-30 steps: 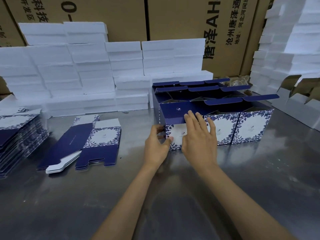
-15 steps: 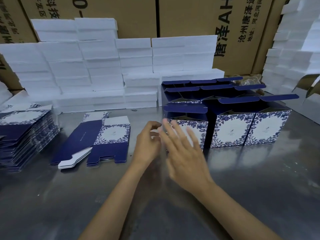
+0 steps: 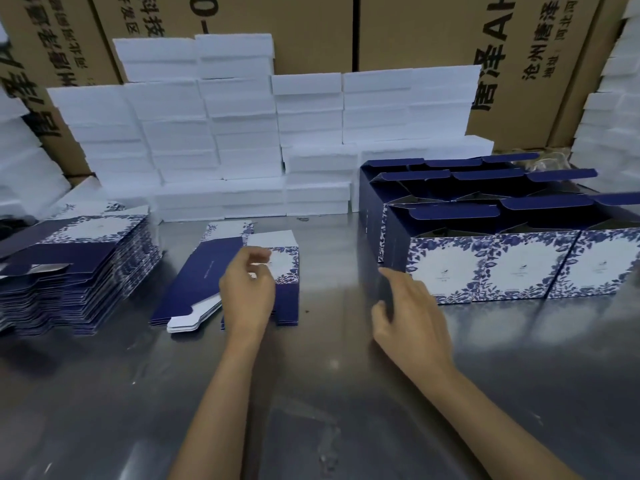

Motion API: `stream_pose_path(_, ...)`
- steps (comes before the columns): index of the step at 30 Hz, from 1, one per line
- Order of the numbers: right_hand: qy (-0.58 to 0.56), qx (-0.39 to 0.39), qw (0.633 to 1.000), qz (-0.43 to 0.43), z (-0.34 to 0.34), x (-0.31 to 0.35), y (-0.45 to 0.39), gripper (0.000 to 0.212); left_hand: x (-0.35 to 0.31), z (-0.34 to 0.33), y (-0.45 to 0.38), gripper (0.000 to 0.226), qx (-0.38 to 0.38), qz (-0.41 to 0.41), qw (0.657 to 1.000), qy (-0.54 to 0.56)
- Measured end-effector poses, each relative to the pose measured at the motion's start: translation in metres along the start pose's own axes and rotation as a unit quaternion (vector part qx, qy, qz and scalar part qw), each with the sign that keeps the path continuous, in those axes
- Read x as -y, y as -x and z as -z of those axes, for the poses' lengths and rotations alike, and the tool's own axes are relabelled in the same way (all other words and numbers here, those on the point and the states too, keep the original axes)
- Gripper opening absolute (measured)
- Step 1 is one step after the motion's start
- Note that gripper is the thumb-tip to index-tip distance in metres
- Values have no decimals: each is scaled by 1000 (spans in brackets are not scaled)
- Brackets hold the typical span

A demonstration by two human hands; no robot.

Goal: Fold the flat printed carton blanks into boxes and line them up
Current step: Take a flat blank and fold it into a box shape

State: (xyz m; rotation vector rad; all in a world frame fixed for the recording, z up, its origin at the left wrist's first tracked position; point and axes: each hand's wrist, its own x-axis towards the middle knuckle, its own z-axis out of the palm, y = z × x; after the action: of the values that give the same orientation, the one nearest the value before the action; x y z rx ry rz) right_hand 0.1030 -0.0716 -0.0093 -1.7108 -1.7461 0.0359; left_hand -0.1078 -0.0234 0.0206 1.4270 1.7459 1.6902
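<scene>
- A tall stack of flat carton blanks [image 3: 79, 268], navy with blue floral print, sits at the far left of the grey metal surface [image 3: 104, 393]
- Just right of it lies a small pile of flat blanks [image 3: 201, 282], navy panels up, white tabs poking out toward the viewer
- The left hand [image 3: 247, 292] hovers over this small pile; its fingers [image 3: 256, 254] are loosely curled above the printed panel, and whether they pinch a blank cannot be told
- Behind, white foam blocks [image 3: 242, 133] are stacked in rows against brown shipping cartons [image 3: 415, 29] with black lettering
- The right hand [image 3: 412, 306] is near the left corner of the folded boxes, fingers relaxed and empty
- Folded boxes [image 3: 519, 265] stand in tight rows at the right, side by side and touching, floral fronts facing the viewer, navy top flaps open
</scene>
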Motion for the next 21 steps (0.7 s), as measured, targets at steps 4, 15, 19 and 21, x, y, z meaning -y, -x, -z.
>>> stream_pose_path(4, -33, 10, 999, 9, -6, 16, -2, 48, 18, 20, -14, 36, -61, 15, 984, -167)
stream_pose_path(15, -9, 254, 967, 2, -72, 98, -31, 57, 47, 21, -15, 59, 69, 175, 896, -403)
stream_pose_path(19, -54, 175, 983, -19, -72, 109, -33, 44, 47, 20, -16, 57, 83, 183, 890, -410)
stream_pose_path(21, -116, 131, 984, -23, -69, 114, -37, 33, 46, 20, -17, 57, 86, 186, 893, -401)
